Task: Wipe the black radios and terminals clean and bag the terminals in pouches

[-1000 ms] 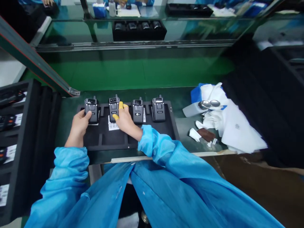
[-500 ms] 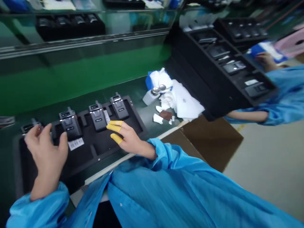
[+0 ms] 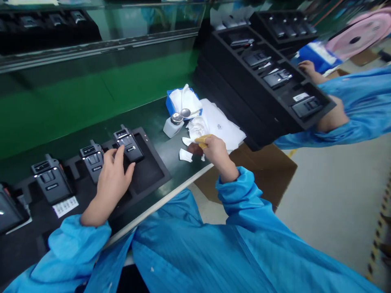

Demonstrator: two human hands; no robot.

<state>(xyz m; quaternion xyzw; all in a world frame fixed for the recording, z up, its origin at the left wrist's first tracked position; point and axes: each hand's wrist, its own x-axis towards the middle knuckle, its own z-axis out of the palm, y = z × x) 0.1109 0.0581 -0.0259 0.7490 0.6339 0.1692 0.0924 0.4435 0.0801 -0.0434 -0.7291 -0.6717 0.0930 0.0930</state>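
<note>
My left hand (image 3: pixel 114 175) hovers with fingers apart over the black foam tray (image 3: pixel 152 179), holding nothing. Its fingertips are near the rightmost two-way radio (image 3: pixel 130 144); another radio (image 3: pixel 93 160) is partly behind it. Further left lie a third radio (image 3: pixel 51 183), with a white label strip (image 3: pixel 65 206) below it, and one (image 3: pixel 10 209) cut by the frame edge. My right hand (image 3: pixel 216 152), with yellow finger cots, is closed in a pinch at a brown piece (image 3: pixel 195 149) and a white scrap (image 3: pixel 187 141). What its fingertips hold is hidden.
A white pump bottle (image 3: pixel 173 128) stands before a blue box of white wipes (image 3: pixel 171 108). Papers (image 3: pixel 221 122) lie beside stacked black trays (image 3: pixel 241 93) with radios. A co-worker's arm (image 3: pixel 345 116) reaches around the stack. A cardboard box (image 3: pixel 262 171) sits below the table edge.
My right hand has left the tray and moved right to the scraps, its fingers now closed. My left hand has moved right, to the rightmost radio. The view has shifted right.
</note>
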